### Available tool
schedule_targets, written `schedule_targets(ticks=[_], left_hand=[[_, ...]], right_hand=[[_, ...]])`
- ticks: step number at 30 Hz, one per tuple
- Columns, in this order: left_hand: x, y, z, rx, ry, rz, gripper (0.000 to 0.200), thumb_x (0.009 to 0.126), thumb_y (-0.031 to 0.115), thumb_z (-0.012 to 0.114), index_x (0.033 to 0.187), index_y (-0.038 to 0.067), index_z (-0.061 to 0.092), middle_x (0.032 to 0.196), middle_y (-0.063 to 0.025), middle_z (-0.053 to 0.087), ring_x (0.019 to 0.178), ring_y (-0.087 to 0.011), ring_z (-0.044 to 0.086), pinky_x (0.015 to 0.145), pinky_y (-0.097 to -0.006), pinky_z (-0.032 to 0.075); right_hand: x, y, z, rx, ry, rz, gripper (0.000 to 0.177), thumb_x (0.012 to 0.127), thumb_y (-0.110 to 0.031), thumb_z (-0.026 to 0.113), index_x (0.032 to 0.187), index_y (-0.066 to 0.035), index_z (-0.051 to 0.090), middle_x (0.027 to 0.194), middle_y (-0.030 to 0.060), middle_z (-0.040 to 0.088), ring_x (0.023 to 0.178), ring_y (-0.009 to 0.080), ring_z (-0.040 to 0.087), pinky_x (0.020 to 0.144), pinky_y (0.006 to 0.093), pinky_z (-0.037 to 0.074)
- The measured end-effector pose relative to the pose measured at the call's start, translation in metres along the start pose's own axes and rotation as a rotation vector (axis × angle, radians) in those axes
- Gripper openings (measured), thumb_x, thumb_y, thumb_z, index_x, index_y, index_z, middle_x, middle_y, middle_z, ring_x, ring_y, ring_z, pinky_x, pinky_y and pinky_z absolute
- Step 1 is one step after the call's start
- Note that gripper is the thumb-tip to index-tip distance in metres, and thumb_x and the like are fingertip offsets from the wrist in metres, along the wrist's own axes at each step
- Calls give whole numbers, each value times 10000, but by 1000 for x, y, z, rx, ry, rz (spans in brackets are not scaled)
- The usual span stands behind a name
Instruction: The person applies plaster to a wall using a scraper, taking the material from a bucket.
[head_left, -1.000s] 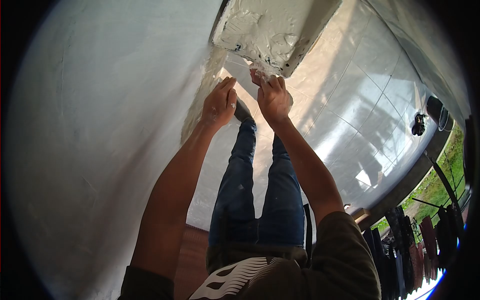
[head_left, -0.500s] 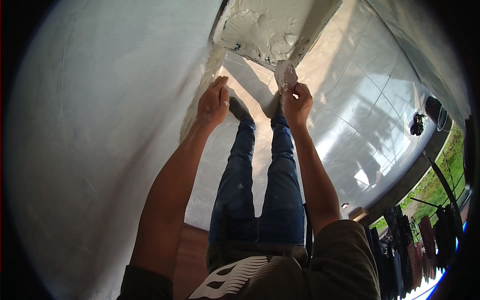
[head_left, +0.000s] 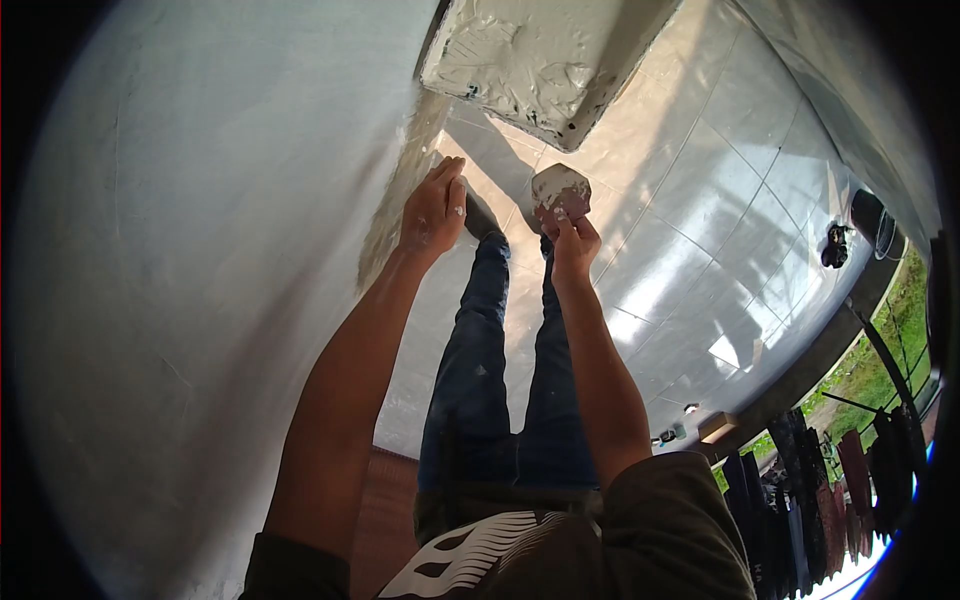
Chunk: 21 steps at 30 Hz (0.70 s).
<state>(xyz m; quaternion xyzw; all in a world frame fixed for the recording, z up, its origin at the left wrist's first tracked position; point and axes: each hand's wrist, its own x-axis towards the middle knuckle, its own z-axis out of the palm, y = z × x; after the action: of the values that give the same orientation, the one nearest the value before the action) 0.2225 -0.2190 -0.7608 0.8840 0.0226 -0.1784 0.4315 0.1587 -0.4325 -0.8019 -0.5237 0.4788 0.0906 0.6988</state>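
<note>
My right hand (head_left: 575, 247) pinches a small flat scraper (head_left: 562, 193), brownish near the fingers and smeared with pale paste at its far end. Beyond it lies a dark-rimmed tray (head_left: 570, 148) spread with thick off-white paste; a gap separates the scraper from the rim. To the left, near the grey wall, my left hand (head_left: 432, 210) is closed, fingers pressed together and thumb along them, with white specks on the skin. Whatever it may hold is hidden.
A smooth grey wall (head_left: 220, 220) fills the left side. Light floor tiles (head_left: 690, 225) stretch to the right, with a small black object (head_left: 834, 246) near the edge. Dark clothes (head_left: 800, 480) hang at lower right. My legs (head_left: 480, 340) are below my hands.
My right hand has drawn the scraper back from the tray's edge, towards me and slightly left, turning its broad face into view. My left hand has shifted slightly right.
</note>
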Motion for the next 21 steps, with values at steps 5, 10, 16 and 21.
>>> schedule_targets(ticks=[5, 10, 16, 21], left_hand=[[1, -1, -1, 15, 9, -2, 456, 965, 199, 376, 1260, -81, 584, 1306, -271, 579, 1278, -395, 513, 1093, -421, 399], [6, 2, 2, -15, 17, 29, 496, 950, 194, 368, 1321, -98, 518, 1374, -285, 518, 1335, -404, 451, 1137, -432, 345], [5, 6, 3, -17, -10, 14, 548, 937, 203, 344, 1376, -109, 446, 1422, -299, 461, 1373, -412, 399, 1172, -468, 282], [4, 3, 2, -41, 15, 8, 552, 942, 211, 347, 1389, -101, 434, 1432, -298, 452, 1381, -414, 388, 1172, -456, 282]], right_hand=[[-23, -60, -6, -883, 54, -866, 121, 886, -4, 618, 967, 47, 692, 933, 168, 691, 828, 278, 690, 705, 326, 544], [25, -101, 10, -1109, -98, -1120, 139, 869, -6, 613, 980, -10, 696, 962, 150, 685, 891, 351, 627, 803, 415, 522], [61, -105, 33, -1164, -267, -1361, 150, 769, 27, 564, 872, -39, 651, 931, 147, 656, 874, 355, 615, 753, 440, 543], [67, -110, 44, -1275, -339, -1285, 150, 784, 37, 566, 900, -25, 638, 921, 151, 650, 857, 369, 612, 797, 445, 529]])
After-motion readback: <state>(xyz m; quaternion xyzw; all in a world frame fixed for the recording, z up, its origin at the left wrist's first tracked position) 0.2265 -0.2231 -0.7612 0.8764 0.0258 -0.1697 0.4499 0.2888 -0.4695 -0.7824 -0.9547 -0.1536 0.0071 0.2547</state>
